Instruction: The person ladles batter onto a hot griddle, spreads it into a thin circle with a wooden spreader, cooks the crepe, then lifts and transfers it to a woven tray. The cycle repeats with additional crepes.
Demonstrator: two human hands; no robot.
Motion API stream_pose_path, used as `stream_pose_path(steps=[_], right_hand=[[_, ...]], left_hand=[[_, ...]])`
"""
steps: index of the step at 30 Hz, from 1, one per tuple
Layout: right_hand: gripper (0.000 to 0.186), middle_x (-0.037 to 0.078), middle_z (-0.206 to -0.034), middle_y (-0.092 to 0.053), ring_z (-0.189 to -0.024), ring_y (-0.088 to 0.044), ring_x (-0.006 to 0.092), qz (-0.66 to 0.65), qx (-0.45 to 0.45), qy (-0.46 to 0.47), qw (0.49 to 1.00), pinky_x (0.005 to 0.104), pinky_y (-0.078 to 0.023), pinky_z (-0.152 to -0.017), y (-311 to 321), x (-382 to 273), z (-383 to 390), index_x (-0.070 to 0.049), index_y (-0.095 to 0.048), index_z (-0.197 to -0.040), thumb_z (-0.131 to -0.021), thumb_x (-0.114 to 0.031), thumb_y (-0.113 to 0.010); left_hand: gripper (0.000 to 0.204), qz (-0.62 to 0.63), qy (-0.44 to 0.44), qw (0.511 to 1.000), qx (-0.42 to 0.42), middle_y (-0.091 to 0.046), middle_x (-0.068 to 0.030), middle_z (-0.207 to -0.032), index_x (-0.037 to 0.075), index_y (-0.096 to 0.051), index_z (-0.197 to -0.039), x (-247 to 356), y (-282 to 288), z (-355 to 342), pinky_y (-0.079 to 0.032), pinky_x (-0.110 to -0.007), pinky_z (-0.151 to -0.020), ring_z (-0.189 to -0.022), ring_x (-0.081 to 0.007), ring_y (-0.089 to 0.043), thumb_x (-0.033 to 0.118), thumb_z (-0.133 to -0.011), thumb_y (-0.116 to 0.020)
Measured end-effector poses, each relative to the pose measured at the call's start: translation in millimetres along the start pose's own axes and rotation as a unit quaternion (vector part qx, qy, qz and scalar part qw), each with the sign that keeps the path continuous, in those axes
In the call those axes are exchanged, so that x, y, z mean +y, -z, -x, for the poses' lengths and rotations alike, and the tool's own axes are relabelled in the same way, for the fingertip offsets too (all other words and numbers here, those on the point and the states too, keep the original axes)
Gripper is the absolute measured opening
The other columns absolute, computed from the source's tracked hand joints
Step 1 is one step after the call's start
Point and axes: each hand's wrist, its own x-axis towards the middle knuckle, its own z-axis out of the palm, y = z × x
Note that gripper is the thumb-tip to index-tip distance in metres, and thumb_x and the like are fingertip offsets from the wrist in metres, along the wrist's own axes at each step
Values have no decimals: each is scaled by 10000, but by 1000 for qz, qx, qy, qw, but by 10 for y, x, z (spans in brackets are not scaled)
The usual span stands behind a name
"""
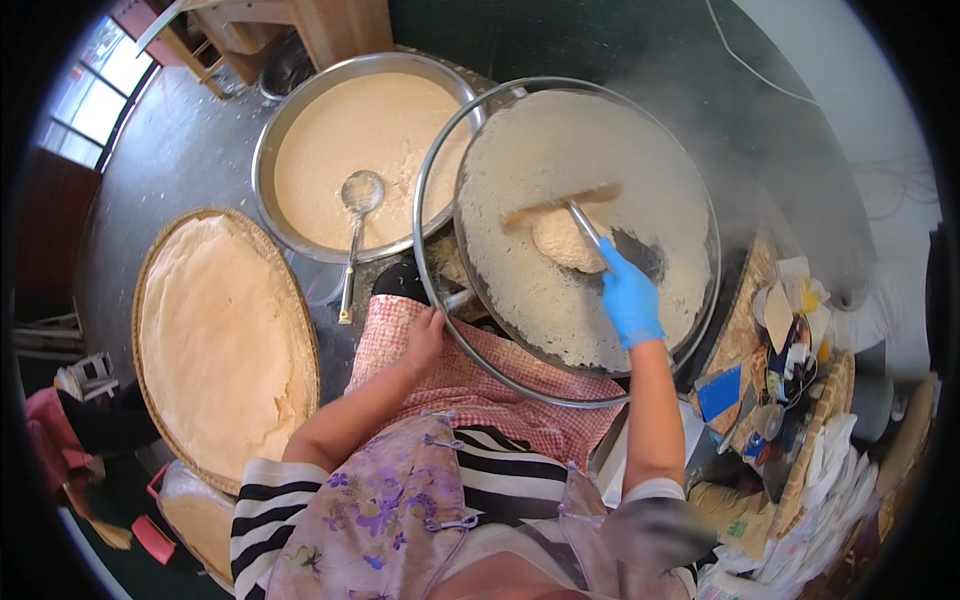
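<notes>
In my blue-gloved right hand [630, 295] is the metal handle of a T-shaped batter spreader [540, 207] with a brown blade. The blade rests on a round griddle [643, 257], beside a mound of pale batter [565, 242]. A thin layer of batter [540, 140] covers most of the surface, with a dark bare patch right of the mound. Around the griddle runs a metal ring [418, 220]. My bare left hand [425, 338] is closed at the ring's near left side, its fingers curled against it.
Left of the griddle, a wide metal basin [262, 170] holds batter, with a ladle [355, 240] across its near rim. Large thin pancakes [220, 330] lie on a round woven tray [140, 300]. Steam rises at the right, above a cluttered basket [820, 440] and plastic bags [810, 520].
</notes>
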Motion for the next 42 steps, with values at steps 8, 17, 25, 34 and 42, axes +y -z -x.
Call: stream_pose_path(steps=[8,17,25,34,42], right_hand=[[471,216,-923,-609,-826,-595,354,-87,41,24,995,411,-466,-757,138,208,-143,-237,-501,-1262,-819,-88,-443],[473,205,-1026,-596,-901,-587,356,19,-17,14,1000,409,-458,-792,303,362,27,-256,-492,-1267,-816,-112,-496],[481,203,-1034,-597,-920,-587,350,-59,-2,10,998,390,-460,-809,-68,-65,-216,-277,-513,-1250,-805,-95,-509],[519,203,-990,-607,-871,-593,360,-26,-3,32,999,402,-466,-778,239,236,-48,-267,-459,-1294,-810,-87,-501],[487,199,-957,-612,-844,-597,354,-54,-2,-27,998,399,-472,-754,-142,3,287,-254,-475,-1281,-819,-105,-512]], left_hand=[[276,-41,63,996,-43,-629,-77,-818,48,-538,-1002,860,372,-894,-520,-272,-610,-709,-172,-634,296,-936,-435],[208,-19,27,999,-16,-607,-32,-829,65,-571,-913,562,437,-356,-412,-201,-519,-650,-92,-558,258,-905,-494],[226,4,80,996,-50,-580,-14,-782,25,-559,-955,-136,-193,339,-459,-265,-603,-683,-133,-554,238,-924,-488],[282,-103,53,990,-76,-641,-90,-799,31,-575,-852,522,327,-593,-448,-249,-518,-557,-130,-551,297,-914,-504],[381,-90,44,992,-74,-630,-78,-858,27,-570,-956,657,433,-504,-470,-247,-602,-721,-141,-596,387,-927,-448]])
